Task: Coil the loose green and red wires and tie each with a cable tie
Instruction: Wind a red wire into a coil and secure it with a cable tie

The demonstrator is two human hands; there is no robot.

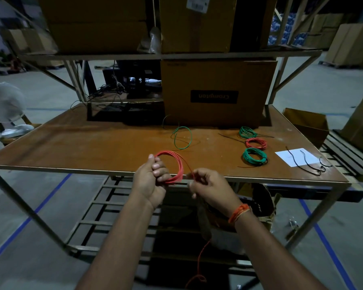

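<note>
Held over the near edge of the brown worktop: red wire coil, gripped in the curled fingers of the left hand. Pinched in the right hand: the coil's free red strand, trailing down toward the floor. On the worktop, centre: loose green wire, uncoiled. To the right, close together: far green coil, tied red coil, near green coil. Further right: white paper sheet under black cable ties. Behind: cardboard box.
</note>
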